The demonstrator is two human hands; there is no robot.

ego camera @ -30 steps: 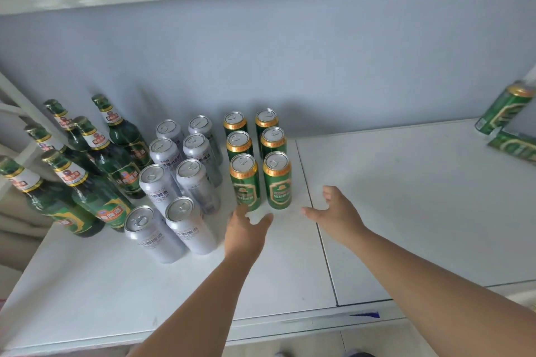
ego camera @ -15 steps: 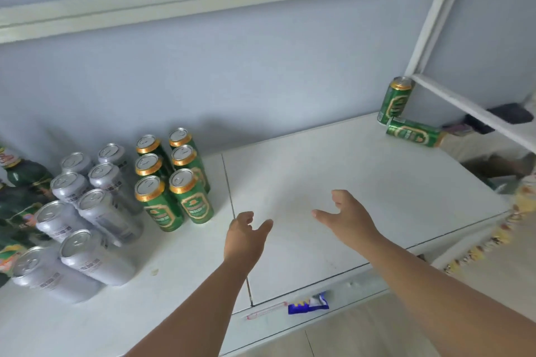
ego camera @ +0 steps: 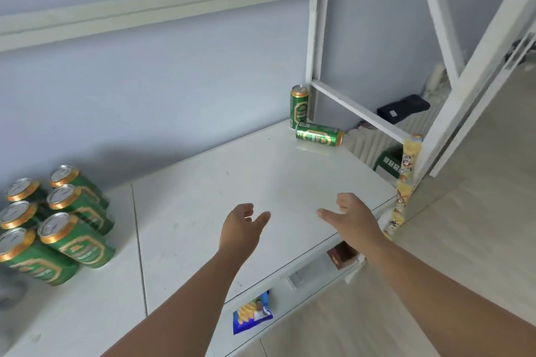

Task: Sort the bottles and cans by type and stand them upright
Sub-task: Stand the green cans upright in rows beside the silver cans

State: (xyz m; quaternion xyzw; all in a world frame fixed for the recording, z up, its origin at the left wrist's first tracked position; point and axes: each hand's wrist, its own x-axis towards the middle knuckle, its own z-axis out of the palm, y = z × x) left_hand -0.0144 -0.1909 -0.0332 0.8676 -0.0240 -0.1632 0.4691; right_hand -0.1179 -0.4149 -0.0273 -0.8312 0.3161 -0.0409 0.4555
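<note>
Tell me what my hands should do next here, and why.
Probably reach the right hand to the lying can at the far corner, beside the upright can. It and the left hand are empty, and both cans sit apart from the grouped green cans at left.
</note>
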